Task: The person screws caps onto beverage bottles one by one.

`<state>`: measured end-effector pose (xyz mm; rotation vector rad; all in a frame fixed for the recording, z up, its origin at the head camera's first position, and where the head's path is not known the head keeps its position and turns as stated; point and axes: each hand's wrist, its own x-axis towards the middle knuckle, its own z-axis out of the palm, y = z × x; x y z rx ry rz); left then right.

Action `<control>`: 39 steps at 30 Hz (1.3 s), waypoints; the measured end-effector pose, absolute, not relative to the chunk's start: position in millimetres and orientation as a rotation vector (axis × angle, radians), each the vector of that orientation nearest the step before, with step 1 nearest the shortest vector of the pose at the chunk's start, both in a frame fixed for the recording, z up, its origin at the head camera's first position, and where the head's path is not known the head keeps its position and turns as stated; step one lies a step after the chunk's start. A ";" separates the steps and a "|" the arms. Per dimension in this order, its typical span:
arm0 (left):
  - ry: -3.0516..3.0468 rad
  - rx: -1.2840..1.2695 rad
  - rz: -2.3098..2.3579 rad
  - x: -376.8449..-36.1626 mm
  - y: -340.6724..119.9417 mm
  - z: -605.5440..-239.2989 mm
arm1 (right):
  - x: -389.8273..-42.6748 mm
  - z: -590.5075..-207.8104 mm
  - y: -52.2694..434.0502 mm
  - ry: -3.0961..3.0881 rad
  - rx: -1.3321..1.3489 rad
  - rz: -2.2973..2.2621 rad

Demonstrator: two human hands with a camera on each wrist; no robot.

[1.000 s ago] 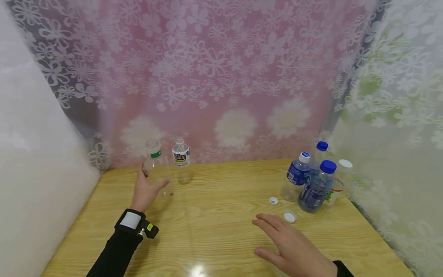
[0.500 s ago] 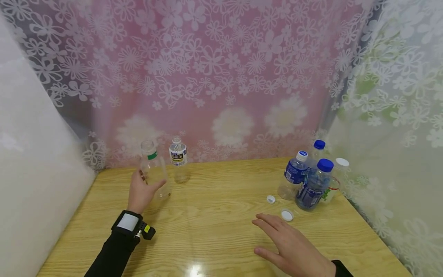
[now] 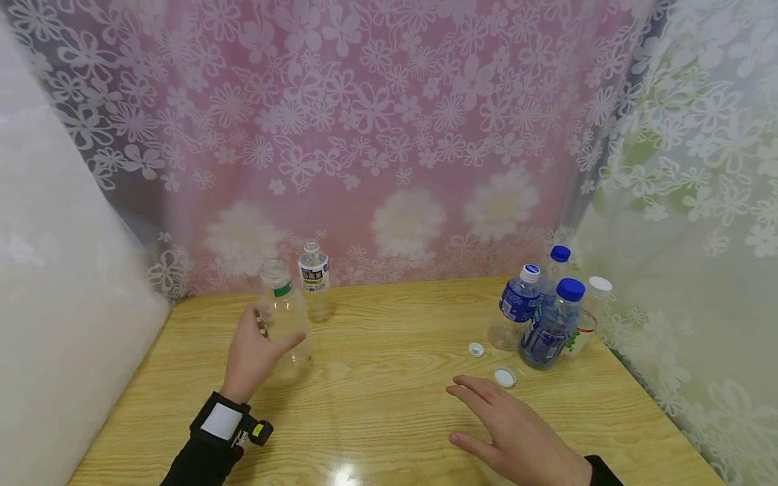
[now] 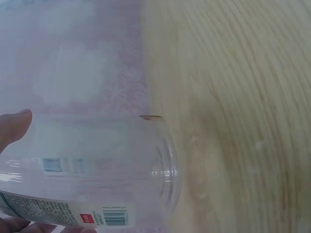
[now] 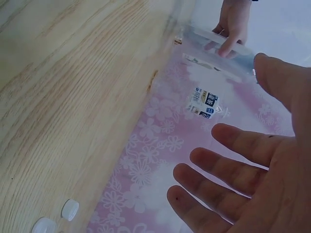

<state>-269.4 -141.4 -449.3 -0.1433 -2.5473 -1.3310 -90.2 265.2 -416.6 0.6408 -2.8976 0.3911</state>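
As we look down over a pale wood-grain tabletop (image 3: 389,412), a person's left hand (image 3: 250,354) grasps a large clear plastic bottle with a green band below its open mouth (image 3: 287,327), thumb on the near side and fingers curled around the far side. The bottle stands roughly upright at the left of the tabletop, though we cannot tell whether its base touches the wood. From the left wrist, we see a printed label with a barcode (image 4: 115,217) along the bottle's side. Just behind it, we find a smaller clear bottle with a white, yellow and dark-blue label (image 3: 315,275), upright and open at the top. At right, the person's right hand (image 3: 516,432) is free of any object, its fingers extended and slightly spread and its thumb held apart. Near those fingertips, we see two caps on the wood: a small white cap (image 3: 476,349) and a larger white cap (image 3: 504,376). Beyond them, we count four capped bottles grouped closely by the right edge: a white-capped clear bottle with a blue label (image 3: 518,302), a blue-capped bottle in front (image 3: 550,334), a second blue-capped bottle behind (image 3: 560,254) and a white-capped bottle with green and red print (image 3: 600,287). Behind the scene, we see a pink curtain patterned with white flowers (image 3: 389,135).
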 end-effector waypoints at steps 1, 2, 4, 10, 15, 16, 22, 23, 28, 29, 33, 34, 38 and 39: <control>-2.550 -0.165 -1.314 -266.0 -139.7 -447.2 | -90.5 -417.0 265.4 -2.894 0.643 0.387; -2.548 -0.186 -1.309 -262.6 -137.6 -445.0 | -90.7 -417.4 265.7 -2.897 0.637 0.380; -2.552 -0.221 -1.289 -255.4 -133.6 -439.9 | -91.2 -418.0 266.5 -2.904 0.625 0.364; -2.597 -0.310 -1.221 -231.7 -119.5 -423.7 | -94.6 -416.6 271.8 -2.941 0.579 0.390; -2.591 -0.373 -1.206 -213.7 -109.7 -412.7 | -100.6 -415.6 275.3 -3.033 0.498 0.415; -2.585 -0.380 -1.199 -211.1 -108.1 -411.0 | -101.5 -415.9 275.9 -3.043 0.492 0.416; -2.582 -0.407 -1.172 -194.2 -97.7 -400.0 | -103.6 -417.9 278.8 -3.033 0.493 0.405; -2.587 -0.411 -1.171 -191.0 -96.0 -398.1 | -103.9 -417.9 279.2 -3.025 0.496 0.402; -2.589 -0.451 -1.170 -175.1 -88.9 -391.8 | -108.1 -417.4 284.3 -3.002 0.508 0.410; -2.583 -0.466 -1.165 -172.2 -87.8 -390.9 | -110.0 -417.7 286.0 -3.004 0.502 0.410; -2.570 -0.533 -1.118 -160.8 -82.3 -389.3 | -119.2 -420.5 295.3 -3.022 0.441 0.395; -2.574 -0.545 -1.111 -158.0 -80.7 -389.2 | -121.7 -421.5 297.9 -3.028 0.425 0.388; -2.606 -0.570 -1.093 -147.4 -75.4 -388.4 | -129.9 -425.1 307.2 -3.046 0.408 0.384; -2.612 -0.568 -1.088 -145.4 -74.3 -388.2 | -131.2 -425.8 308.9 -3.053 0.403 0.389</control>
